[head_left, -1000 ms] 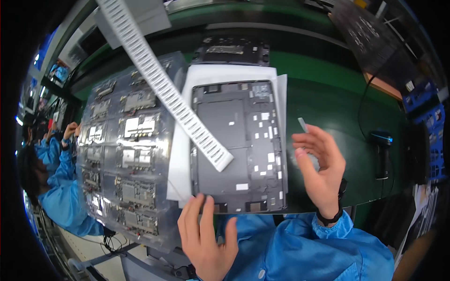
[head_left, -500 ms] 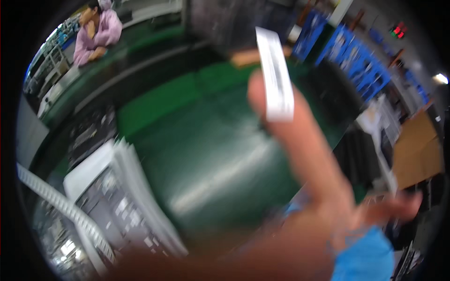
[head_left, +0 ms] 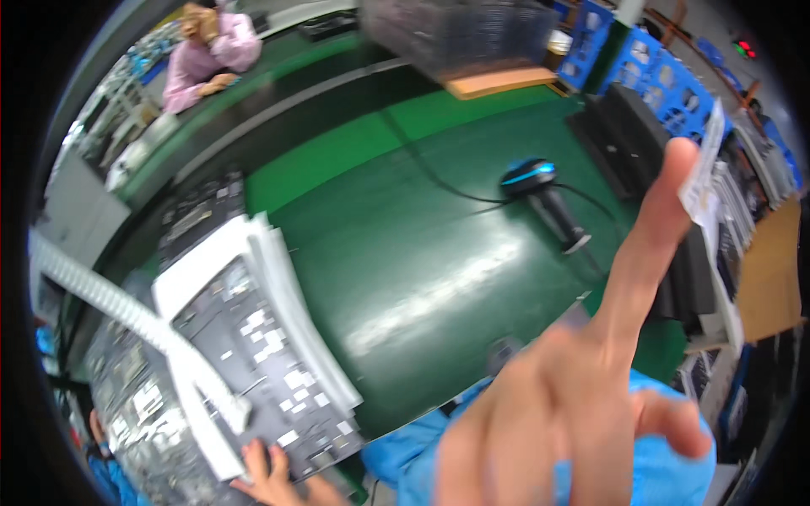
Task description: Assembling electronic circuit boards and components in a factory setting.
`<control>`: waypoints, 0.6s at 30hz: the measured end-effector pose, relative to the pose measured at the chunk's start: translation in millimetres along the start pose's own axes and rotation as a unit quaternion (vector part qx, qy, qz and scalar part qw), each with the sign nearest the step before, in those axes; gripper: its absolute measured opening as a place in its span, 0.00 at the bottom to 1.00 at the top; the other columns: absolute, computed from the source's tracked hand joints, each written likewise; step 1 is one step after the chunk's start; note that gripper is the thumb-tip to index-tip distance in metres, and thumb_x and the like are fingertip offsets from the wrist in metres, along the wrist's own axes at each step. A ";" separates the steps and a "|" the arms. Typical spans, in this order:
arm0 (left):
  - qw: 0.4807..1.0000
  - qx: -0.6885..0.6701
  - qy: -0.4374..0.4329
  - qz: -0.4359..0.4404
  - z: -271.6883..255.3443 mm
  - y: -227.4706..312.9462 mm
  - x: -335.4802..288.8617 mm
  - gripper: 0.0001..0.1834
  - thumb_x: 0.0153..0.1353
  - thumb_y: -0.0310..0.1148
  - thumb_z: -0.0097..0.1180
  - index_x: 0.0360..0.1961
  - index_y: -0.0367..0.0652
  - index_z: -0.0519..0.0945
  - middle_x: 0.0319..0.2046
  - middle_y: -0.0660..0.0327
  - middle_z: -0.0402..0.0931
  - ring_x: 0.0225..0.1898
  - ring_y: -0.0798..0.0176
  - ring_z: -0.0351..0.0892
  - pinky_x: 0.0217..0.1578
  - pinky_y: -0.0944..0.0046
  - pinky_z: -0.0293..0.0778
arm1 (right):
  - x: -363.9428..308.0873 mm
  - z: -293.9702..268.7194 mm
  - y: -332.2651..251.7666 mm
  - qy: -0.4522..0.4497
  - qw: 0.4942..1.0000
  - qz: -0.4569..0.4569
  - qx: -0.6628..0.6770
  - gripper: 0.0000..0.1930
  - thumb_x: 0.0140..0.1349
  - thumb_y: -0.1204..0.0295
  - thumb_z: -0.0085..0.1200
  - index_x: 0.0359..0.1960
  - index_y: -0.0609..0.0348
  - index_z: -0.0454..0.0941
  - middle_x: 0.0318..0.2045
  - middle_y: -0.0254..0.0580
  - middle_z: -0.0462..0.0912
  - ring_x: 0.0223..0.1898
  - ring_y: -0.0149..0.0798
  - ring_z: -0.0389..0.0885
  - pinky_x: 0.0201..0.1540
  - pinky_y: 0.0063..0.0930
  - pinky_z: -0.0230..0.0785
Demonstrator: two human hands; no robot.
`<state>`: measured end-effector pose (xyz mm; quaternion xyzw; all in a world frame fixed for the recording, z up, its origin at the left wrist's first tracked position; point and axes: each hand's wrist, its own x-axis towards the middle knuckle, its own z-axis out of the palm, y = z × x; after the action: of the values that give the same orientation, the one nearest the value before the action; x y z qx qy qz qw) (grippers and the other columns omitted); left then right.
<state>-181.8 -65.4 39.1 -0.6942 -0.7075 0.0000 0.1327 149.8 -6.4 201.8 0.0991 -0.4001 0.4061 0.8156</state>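
My right hand (head_left: 548,405) is raised large in front, index finger stretched up and the other fingers bent, partly blurred. A narrow white label (head_left: 703,181) clings to its index fingertip, tilted nearly edge-on. My left hand (head_left: 283,485) is low on the left, its fingers apart at the near edge of a dark grey panel (head_left: 245,358) scattered with small white pieces. A long white strip (head_left: 126,304) crosses toward that panel, with a loose end close to the left fingers. The left palm is hidden by the lower edge.
A handheld scanner (head_left: 553,202) with a blue light and cable lies on the green mat (head_left: 405,278). Black foam blocks (head_left: 629,139) stand at right, beside cardboard (head_left: 768,270). A clear bin (head_left: 472,38) stands at the back. A person in pink (head_left: 211,59) sits far left.
My right hand has moved right with the label, which turned edge-on. The scanner has come into sight behind it. My left hand now shows at the panel's near edge. The view has shifted.
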 end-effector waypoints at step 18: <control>0.781 -0.312 0.480 -0.249 -23.2 52.0 -18.9 0.17 0.68 0.31 0.64 0.28 0.24 0.80 0.24 0.46 0.81 0.25 0.54 0.79 0.29 0.54 0.78 | 151.0 -291.7 -328.9 -0.036 0.199 0.239 -0.950 0.61 0.38 0.63 0.78 0.77 0.46 0.54 0.66 0.61 0.71 0.65 0.62 0.72 0.65 0.49 0.68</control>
<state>-126.4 -86.3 48.4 -0.4075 -0.6622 -0.5865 0.2267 613.5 9.5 173.7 -0.8359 -0.5183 -0.1078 0.1453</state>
